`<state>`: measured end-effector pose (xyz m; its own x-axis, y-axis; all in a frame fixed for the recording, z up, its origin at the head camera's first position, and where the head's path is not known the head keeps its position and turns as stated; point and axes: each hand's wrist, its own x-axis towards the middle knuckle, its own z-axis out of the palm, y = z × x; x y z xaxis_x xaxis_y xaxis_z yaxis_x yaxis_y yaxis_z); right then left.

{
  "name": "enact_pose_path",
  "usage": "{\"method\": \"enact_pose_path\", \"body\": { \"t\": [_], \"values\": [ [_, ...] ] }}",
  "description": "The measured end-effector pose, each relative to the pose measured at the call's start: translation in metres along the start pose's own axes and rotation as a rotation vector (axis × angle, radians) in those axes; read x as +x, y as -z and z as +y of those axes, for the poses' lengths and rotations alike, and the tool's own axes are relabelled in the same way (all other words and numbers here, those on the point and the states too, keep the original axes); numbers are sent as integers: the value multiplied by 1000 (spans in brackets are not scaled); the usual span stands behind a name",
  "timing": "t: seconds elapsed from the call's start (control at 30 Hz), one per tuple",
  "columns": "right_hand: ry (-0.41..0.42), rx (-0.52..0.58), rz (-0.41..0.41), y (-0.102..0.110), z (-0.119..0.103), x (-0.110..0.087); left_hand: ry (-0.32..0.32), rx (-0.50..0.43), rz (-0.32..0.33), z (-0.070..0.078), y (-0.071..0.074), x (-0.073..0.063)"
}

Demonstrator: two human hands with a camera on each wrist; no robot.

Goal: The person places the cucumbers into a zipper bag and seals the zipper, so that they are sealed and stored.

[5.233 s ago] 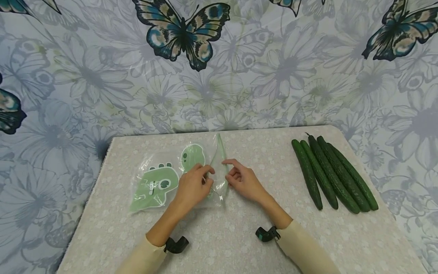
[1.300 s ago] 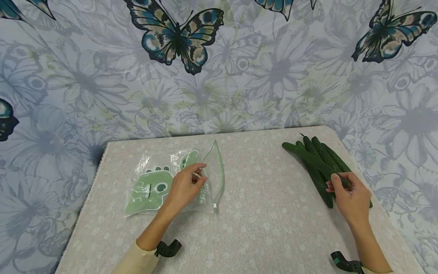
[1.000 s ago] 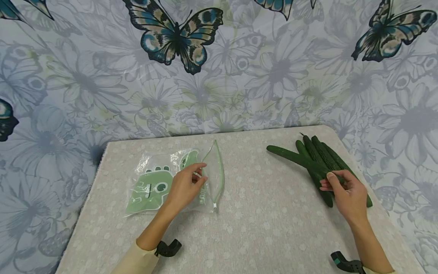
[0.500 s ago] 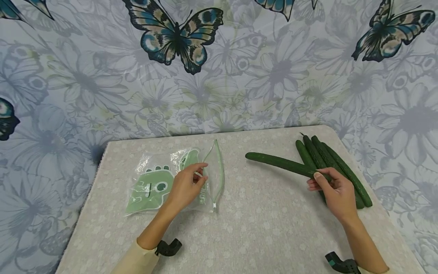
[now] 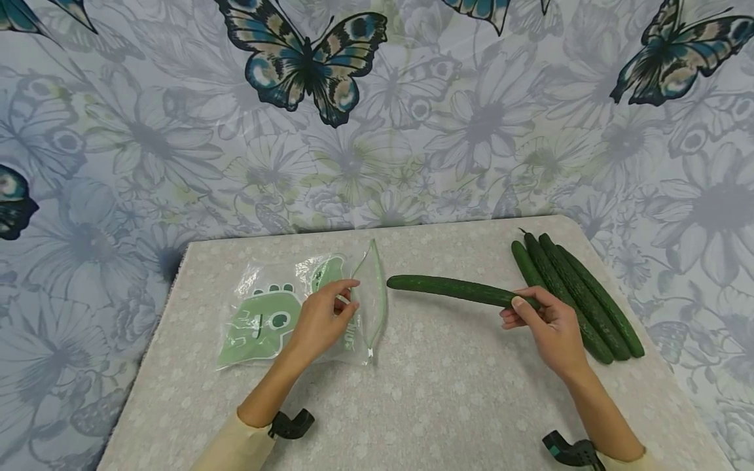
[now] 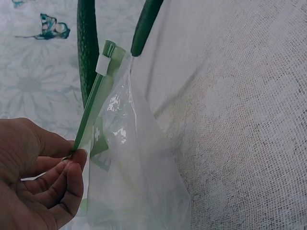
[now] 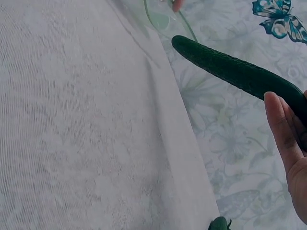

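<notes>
A clear zip bag (image 5: pixel 265 327) with a green dinosaur print lies on the table's left half, its green-edged mouth parted and facing right. My left hand (image 5: pixel 323 320) pinches the upper edge of that mouth between thumb and fingers; the white slider (image 6: pixel 102 65) shows in the left wrist view. With my right hand (image 5: pixel 550 327) I hold a long dark green cucumber (image 5: pixel 448 286) by its right end, above the cloth. The cucumber points left, its free tip close to the bag's mouth.
Several more cucumbers (image 5: pixel 580 294) lie side by side on the right of the table (image 5: pixel 436 405), behind my right hand. A pale patterned cloth covers the table. Behind its far edge hangs a butterfly-print backdrop (image 5: pixel 406 131).
My right hand has gone from the bag to the cucumbers, picked up the leftmost one and carried it left to the bag's mouth. My left hand keeps its pinch on the bag.
</notes>
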<state>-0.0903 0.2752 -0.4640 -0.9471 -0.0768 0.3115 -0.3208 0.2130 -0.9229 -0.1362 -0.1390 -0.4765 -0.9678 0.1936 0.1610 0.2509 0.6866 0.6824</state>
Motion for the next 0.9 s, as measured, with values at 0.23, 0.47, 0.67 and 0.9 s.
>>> {"method": "enact_pose_path", "body": {
  "t": [0.23,0.47,0.67,0.9],
  "values": [
    [-28,-7,-49,-12,-2,1,-9,1,0,0,-1,0],
    [-48,18,-101,-26,5,3,-16,-6,-1,1,-1,0],
    [-42,71,-125,-41,13,6,-29,-53,-11,1,-2,1],
    [-84,156,-166,-63,26,13,-16,-145,-45,0,-1,3]
  ]
}}
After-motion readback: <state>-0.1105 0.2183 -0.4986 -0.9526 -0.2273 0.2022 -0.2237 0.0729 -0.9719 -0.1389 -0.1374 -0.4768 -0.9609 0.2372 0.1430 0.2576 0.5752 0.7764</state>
